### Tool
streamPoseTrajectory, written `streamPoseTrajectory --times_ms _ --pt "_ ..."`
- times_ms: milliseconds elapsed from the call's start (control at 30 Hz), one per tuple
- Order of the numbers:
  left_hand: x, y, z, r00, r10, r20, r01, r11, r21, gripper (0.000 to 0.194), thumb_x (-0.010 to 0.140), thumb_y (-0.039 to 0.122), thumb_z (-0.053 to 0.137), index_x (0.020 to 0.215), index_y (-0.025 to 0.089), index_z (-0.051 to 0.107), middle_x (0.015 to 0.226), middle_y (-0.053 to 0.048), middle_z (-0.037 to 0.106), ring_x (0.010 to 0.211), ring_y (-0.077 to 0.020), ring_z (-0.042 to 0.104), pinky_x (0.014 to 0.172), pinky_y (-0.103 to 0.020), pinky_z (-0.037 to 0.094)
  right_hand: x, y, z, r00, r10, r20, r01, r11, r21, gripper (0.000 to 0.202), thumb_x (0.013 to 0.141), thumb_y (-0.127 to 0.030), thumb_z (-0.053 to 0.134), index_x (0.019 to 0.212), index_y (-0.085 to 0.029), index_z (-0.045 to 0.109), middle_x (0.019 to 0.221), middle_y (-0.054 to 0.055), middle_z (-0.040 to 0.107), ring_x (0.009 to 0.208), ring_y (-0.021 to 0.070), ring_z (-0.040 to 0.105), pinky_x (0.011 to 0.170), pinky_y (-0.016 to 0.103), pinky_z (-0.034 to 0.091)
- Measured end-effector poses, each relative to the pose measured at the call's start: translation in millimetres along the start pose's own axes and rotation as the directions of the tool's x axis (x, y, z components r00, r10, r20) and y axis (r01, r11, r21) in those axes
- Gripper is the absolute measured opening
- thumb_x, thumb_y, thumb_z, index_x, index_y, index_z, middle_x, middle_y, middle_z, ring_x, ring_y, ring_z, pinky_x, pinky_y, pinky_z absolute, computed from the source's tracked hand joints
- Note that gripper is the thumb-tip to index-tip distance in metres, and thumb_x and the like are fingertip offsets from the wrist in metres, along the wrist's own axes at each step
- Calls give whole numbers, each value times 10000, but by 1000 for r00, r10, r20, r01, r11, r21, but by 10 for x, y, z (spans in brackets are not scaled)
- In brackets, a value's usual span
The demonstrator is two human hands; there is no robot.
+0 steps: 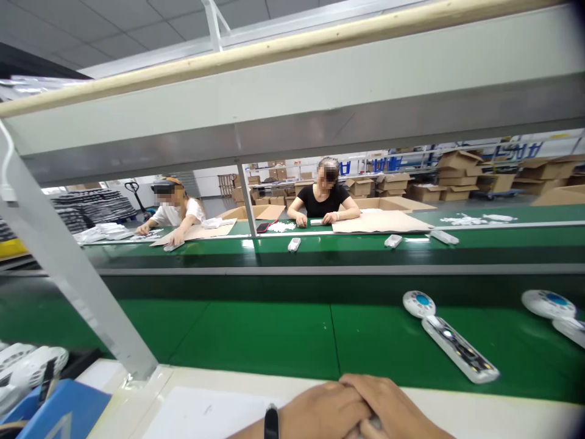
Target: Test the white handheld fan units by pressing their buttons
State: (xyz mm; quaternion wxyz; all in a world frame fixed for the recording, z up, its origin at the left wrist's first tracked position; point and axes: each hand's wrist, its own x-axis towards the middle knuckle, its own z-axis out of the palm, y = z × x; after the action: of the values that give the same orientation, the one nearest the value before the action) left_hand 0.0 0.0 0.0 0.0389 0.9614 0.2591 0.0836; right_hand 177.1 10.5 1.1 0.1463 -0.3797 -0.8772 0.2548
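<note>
My left hand (320, 407), with a dark band at its wrist, rests at the near edge of the bench. Lying against it, my right hand (388, 402) overlaps its fingers. Both hands are closed together, and a small greyish patch shows between them, too hidden to name. Beyond them on the green belt lies a white device (461, 350) with a long body showing its circuit board and a round head with a blue disc. A second such white device (548, 305) is cut off by the right edge. Neither hand touches these devices.
A slanted metal post (86, 286) rises at left beside a blue bin (68, 408) and several white parts (34, 369). White paper (205, 414) lies on the bench. Across a farther belt with white pieces (294, 244), two people sit working. A shelf beam (292, 91) spans overhead.
</note>
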Motion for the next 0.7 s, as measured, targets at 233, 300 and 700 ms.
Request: streamPoseTrajectory --times_ms 233,300,700 --pt "-1 18 -16 1000 0 4 0 1000 22 294 850 186 453 1134 139 396 1106 -68 564 1030 -174 516 905 -249 413 -7 11 4 1000 -1 -15 0 1000 -21 537 682 -169 453 1215 -138 516 1188 124 596 1055 264 558 921 391 424" --pt "-1 17 -11 1000 -2 7 2 1000 31 273 855 192 446 1120 143 400 1091 -69 568 1026 -177 519 897 -255 420 -2 8 -1 1000 -3 -7 3 1000 -17 526 684 -173 457 1205 -150 522 1177 121 603 1038 260 569 906 381 436" --pt "-18 19 -58 999 -31 19 32 998 -50 337 824 178 481 1146 159 385 1127 -69 546 1055 -171 508 942 -252 401 -10 27 16 997 -41 -66 41 999 -4 463 706 -167 467 1165 -161 530 1142 115 618 1034 244 568 913 366 431"
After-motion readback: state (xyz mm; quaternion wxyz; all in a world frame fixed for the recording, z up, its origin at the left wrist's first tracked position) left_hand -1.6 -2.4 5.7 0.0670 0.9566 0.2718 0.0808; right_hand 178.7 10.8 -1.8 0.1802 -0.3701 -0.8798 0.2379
